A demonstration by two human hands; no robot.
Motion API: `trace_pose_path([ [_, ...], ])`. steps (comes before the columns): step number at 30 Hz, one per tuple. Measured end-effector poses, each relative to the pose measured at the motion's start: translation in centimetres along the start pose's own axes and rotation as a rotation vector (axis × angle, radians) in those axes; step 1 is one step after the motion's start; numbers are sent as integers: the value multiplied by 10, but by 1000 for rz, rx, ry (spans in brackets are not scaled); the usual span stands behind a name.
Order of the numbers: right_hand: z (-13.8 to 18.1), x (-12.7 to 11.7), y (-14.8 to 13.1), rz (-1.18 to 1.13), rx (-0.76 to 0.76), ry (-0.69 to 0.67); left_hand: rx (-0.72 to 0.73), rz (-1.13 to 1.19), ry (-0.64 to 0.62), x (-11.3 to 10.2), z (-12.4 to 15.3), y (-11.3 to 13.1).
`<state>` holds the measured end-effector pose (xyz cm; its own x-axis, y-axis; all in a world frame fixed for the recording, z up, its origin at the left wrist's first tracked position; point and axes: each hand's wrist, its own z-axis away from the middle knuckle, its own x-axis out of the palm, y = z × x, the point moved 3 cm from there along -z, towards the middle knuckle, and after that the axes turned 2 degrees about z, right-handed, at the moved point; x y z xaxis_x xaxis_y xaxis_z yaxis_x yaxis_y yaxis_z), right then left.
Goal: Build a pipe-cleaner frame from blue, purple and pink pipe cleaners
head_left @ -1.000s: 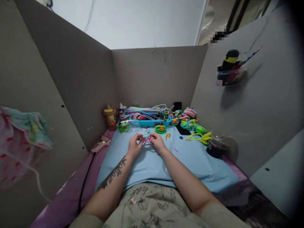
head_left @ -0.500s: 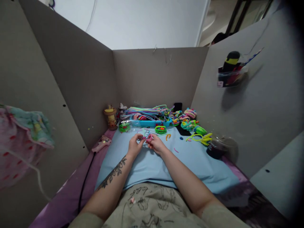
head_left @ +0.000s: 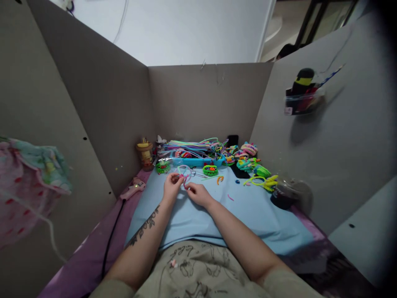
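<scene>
My left hand (head_left: 171, 187) and my right hand (head_left: 197, 193) meet over the light blue cloth (head_left: 217, 211), both pinched on a small pink pipe-cleaner piece (head_left: 183, 177) with a pale loop above it. The left hand's fingers curl round its upper part. The right hand's fingertips close on its lower end. Just beyond lie a green ring-shaped pipe-cleaner figure (head_left: 210, 169) and a small orange bent piece (head_left: 220, 179).
A blue tray (head_left: 198, 159) of coloured pipe cleaners sits at the back, with finished colourful figures (head_left: 248, 159) to its right. A yellow-lidded cup (head_left: 144, 154) and a pink glue gun (head_left: 133, 188) are on the left, a dark lidded cup (head_left: 283, 192) on the right. Grey partition walls enclose the desk.
Both hands have shifted slightly left and nearer to me with the pink piece; the right hand has dropped lower beside the left.
</scene>
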<state>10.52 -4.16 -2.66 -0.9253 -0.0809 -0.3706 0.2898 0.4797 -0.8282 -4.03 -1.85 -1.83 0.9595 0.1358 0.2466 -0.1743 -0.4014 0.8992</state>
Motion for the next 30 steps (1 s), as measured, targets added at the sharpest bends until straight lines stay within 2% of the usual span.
trace_pose_path([
  [4,3,0,-8,47,-77,-67,-2,49,113,-8,-5,-2],
  [7,1,-4,-10,57,-91,-35,-13,50,134,-10,-6,-3],
  [16,-5,-24,-7,96,-84,320,-77,-41,-126,6,6,-1],
  [24,-3,-25,-6,191,-186,364,-130,-47,-272,12,11,-4],
  [30,-2,-26,-6,264,-213,367,-135,-52,-309,13,12,-2],
])
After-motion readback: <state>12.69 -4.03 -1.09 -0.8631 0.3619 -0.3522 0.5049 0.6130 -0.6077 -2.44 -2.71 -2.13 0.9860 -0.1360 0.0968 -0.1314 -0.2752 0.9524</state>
